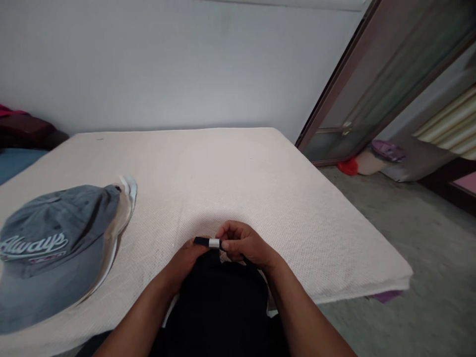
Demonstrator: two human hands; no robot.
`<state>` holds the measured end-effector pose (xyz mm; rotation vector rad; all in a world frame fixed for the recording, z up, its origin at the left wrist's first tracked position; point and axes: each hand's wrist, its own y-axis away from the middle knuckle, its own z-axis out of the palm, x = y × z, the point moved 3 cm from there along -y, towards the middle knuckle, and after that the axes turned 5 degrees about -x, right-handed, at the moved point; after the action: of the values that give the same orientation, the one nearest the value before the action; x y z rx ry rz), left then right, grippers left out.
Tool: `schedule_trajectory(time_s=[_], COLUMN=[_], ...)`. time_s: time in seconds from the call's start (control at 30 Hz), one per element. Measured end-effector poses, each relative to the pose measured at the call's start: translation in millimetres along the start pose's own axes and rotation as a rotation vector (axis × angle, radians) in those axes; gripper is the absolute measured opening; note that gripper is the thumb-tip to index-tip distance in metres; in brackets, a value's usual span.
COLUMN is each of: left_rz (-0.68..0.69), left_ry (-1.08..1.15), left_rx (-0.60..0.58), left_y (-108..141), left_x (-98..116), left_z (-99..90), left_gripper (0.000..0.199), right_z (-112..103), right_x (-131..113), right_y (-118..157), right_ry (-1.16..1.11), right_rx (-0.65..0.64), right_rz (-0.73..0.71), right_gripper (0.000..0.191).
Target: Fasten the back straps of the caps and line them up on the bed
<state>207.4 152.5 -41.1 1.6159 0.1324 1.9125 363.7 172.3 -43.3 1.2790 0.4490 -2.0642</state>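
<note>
A black cap lies close to me at the front edge of the padded surface, its back strap pointing away from me. Across the strap sits a small pale buckle. My left hand is closed around the strap's left side, its fingertips partly hidden behind the cloth. Just right of the buckle, my right hand pinches the strap end between thumb and fingers. The cap's front is dark, and its details cannot be made out.
To the left, a grey cap with white lettering rests on other pale caps. They lie on a cream cover, against a white wall. Right of it are concrete floor, a brown-framed door and bags.
</note>
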Motion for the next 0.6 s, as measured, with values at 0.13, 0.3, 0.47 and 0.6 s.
schedule_trajectory(time_s=[0.13, 0.3, 0.47, 0.6], left_rz=[0.006, -0.002, 0.011, 0.010], left_ry=[0.064, 0.109, 0.128, 0.120], left_rx=[0.000, -0.040, -0.038, -0.017], left_y=[0.2, -1.1, -0.7, -1.5], left_x=[-0.3, -2.5, -4.3, -4.9], left_z=[-1.3, -3.0, -2.1, -1.6], left_gripper=[0.020, 0.021, 0.024, 0.020], right_z=[-0.7, -3.0, -6.1, -4.2], right_x=[-0.1, 3.0, 1.5, 0.3], right_y=[0.4, 0.6, 0.1, 0.0], right_ry=[-0.027, -0.004, -0.046, -0.021], right_rx=[0.002, 0.007, 0.080, 0.074], right_rz=[0.009, 0.036, -0.034, -0.022], right_gripper=[0.021, 0.018, 0.018, 0.015])
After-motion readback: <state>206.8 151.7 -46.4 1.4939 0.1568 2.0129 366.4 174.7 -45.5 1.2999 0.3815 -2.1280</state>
